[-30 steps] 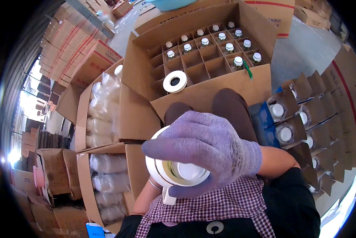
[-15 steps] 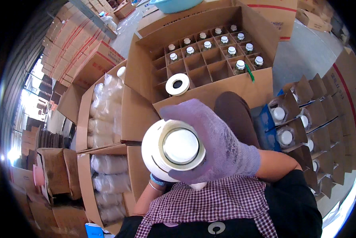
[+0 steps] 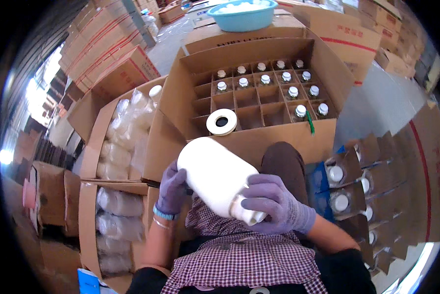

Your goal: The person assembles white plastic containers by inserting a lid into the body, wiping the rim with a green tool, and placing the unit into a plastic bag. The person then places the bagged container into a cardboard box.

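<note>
A white bottle (image 3: 220, 176), perhaps in a foam sleeve, is held tilted in front of my lap, its neck end low and to the right. My right hand (image 3: 279, 203), in a grey-purple glove, has its fingers closed around the neck end. The matching gloved left hand (image 3: 172, 186) grips the bottle's left side near its base; part of that grip is hidden behind it. Just beyond lies a white ring (image 3: 213, 122), like a tape roll, on the dividers of an open carton (image 3: 259, 137). White-capped clear bottles (image 3: 292, 92) stand in several of that carton's cells.
Left are open cartons (image 3: 87, 215) of plastic-wrapped bottles (image 3: 119, 201). On the right, a divided carton holds white-capped bottles (image 3: 338, 202) beside blue plastic (image 3: 319, 186). A green tie (image 3: 310, 123) hangs over the middle carton's near edge. Behind it sits a blue basin (image 3: 242, 19) of white pieces.
The bottle has tipped from its cap facing up at me to lying slanted, neck low right. My right hand has moved lower; my left hand has come into view at its base end.
</note>
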### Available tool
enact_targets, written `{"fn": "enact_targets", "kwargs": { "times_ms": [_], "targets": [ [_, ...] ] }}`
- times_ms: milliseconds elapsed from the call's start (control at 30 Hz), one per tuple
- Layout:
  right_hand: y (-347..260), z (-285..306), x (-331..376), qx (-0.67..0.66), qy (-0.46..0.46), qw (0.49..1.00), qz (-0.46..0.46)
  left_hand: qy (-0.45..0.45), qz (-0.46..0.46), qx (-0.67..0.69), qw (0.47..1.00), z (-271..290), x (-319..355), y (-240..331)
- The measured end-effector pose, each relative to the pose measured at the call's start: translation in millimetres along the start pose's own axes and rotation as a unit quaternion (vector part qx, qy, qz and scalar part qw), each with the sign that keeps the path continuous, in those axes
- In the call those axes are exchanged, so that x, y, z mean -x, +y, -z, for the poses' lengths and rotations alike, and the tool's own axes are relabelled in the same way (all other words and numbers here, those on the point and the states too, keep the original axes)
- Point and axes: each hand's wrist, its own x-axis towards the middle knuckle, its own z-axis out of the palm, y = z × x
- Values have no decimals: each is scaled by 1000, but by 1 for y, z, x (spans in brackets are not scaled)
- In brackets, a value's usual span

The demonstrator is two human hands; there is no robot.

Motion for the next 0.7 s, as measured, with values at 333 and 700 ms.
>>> {"fn": "enact_targets", "kwargs": {
  "times_ms": [333,700],
  "targets": [
    [72,2,10,-21,24,961,-275,-350,-16,-251,902,-34,-113,-40],
    [107,19,-5,-80,-64,966,-236,-71,-49,-648,757,20,-243,-154]
  ]
}}
